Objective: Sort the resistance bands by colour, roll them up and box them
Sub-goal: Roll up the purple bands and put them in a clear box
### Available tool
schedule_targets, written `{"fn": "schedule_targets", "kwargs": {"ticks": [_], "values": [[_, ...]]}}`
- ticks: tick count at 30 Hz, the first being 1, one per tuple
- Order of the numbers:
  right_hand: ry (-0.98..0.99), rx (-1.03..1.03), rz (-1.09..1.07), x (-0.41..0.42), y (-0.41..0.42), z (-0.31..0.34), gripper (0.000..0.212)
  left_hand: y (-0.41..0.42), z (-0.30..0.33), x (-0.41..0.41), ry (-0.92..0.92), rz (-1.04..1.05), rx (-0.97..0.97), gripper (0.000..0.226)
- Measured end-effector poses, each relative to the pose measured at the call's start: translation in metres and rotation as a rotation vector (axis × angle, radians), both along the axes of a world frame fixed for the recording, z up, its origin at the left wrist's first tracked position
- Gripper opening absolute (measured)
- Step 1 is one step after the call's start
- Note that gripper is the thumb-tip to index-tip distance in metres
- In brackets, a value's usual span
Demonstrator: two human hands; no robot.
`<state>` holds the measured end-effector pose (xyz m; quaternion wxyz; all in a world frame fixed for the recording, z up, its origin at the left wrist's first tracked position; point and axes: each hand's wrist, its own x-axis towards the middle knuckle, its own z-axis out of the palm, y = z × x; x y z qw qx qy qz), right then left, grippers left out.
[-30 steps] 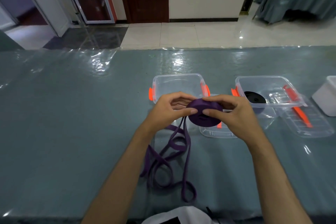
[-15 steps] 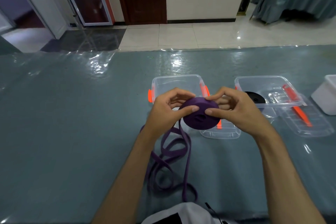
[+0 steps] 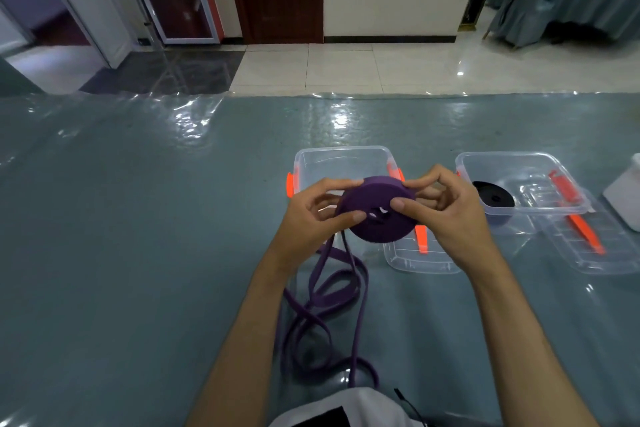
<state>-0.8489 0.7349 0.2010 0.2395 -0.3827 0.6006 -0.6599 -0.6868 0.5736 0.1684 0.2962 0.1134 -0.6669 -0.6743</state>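
Purple band (image 3: 375, 210): flat woven-looking strap, wound into a thick disc with a small hollow at the centre; held above the table, in front of the near clear box; matte surface.
Left hand (image 3: 311, 218): mine; fingers curled round the disc's left rim, thumb pressed on its face; closed on the roll.
Right hand (image 3: 446, 215): mine; thumb on the face near the centre, fingers bent behind the right rim; closed on the same roll.
Loose tail (image 3: 329, 298): unrolled length hangs from the disc's underside; lies in slack loops on the table between my forearms.
Near clear box (image 3: 341, 163): transparent plastic, rounded corners, orange clips; its lid (image 3: 420, 258) lies flat beside it.
Right clear box (image 3: 519, 184): same make; holds a rolled black band (image 3: 493, 196), disc-shaped.
Table (image 3: 138, 218): grey-blue cloth under glossy, wrinkled clear film.
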Motion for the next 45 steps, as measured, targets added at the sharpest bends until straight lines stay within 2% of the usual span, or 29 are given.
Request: {"fn": "schedule_targets", "kwargs": {"ticks": [3, 6, 10, 16, 21, 25, 30, 35, 41, 45], "values": [[-0.046, 0.008, 0.003, -0.003, -0.004, 0.0, 0.028, -0.008, 0.001, 0.001, -0.031, -0.015, -0.033, 0.055], [-0.093, 0.058, 0.087, -0.011, -0.006, 0.0, 0.025, -0.011, 0.004, 0.001, -0.019, 0.038, -0.035, 0.051], [-0.095, 0.081, 0.085, -0.015, -0.009, -0.003, 0.024, -0.013, 0.006, 0.001, -0.01, 0.141, -0.017, 0.043], [-0.141, 0.137, 0.178, -0.019, -0.013, -0.005, 0.022, -0.016, 0.003, 0.002, 0.01, 0.162, 0.012, 0.037], [-0.071, 0.187, 0.277, -0.024, -0.012, -0.003, 0.047, -0.015, 0.001, 0.002, -0.001, 0.169, 0.02, 0.035], [0.029, 0.215, 0.23, -0.025, -0.013, 0.001, 0.042, -0.01, 0.002, -0.002, 0.026, 0.185, 0.064, 0.034], [0.072, 0.076, 0.133, -0.023, -0.011, 0.005, 0.041, 0.002, -0.003, -0.009, 0.077, 0.248, 0.079, 0.029], [-0.006, 0.0, 0.045, -0.018, -0.006, -0.002, 0.033, -0.001, 0.002, -0.002, 0.02, 0.149, 0.061, 0.045], [-0.095, 0.001, 0.091, -0.014, 0.002, -0.004, 0.037, 0.024, 0.006, -0.01, 0.084, 0.325, 0.085, 0.025], [-0.104, -0.076, 0.037, -0.015, 0.012, -0.01, 0.043, 0.032, 0.004, -0.01, 0.056, 0.205, 0.072, 0.036]]}}
